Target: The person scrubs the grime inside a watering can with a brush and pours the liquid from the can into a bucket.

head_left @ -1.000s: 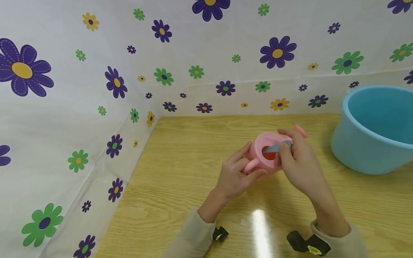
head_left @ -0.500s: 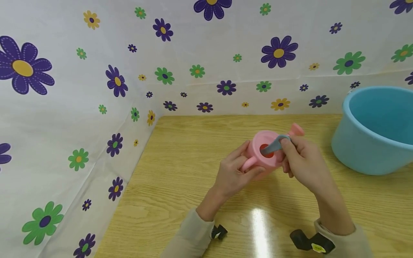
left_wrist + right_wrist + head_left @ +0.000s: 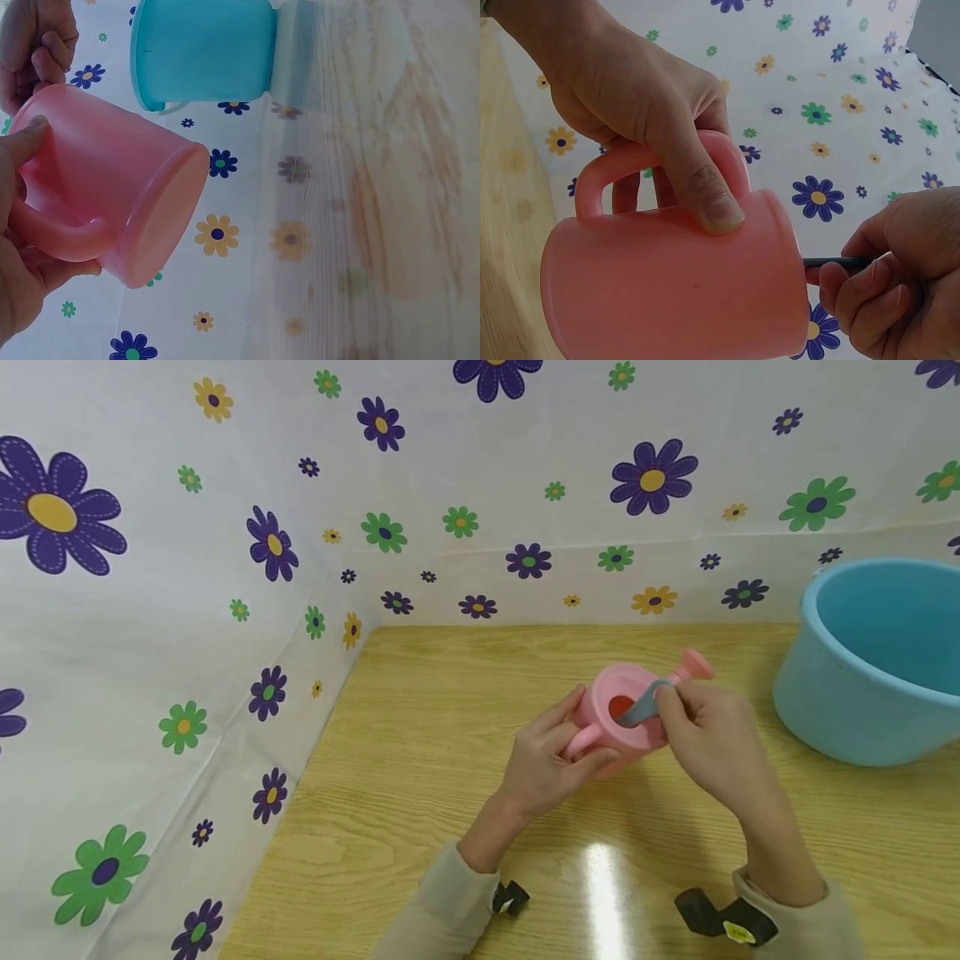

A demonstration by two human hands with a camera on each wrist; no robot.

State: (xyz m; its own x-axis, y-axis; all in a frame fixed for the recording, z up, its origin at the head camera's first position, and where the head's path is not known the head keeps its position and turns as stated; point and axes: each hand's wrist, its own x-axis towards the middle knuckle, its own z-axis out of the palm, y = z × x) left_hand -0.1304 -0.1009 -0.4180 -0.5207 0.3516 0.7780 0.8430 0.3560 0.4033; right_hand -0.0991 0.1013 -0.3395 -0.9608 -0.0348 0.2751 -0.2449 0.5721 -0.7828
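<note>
In the head view my left hand grips a pink toy watering can by its handle side, the top opening facing up toward me. The left wrist view shows the watering can lifted off the table, its flat base visible and fingers round the handle. My right hand pinches the end of a flat blue-grey tool, whose lower part slants into the opening and is hidden. Something red shows inside. From the right wrist view, only the tool's thin dark edge appears between rim and fingers.
A large light-blue bucket stands on the wooden table at the right. White flower-patterned sheeting rises behind the table and along its left side. Black wrist cameras sit at both cuffs.
My right hand has moved off the can's side and curled round the tool's end. The tool has swung toward the right side of the opening. The left hand keeps its grip.
</note>
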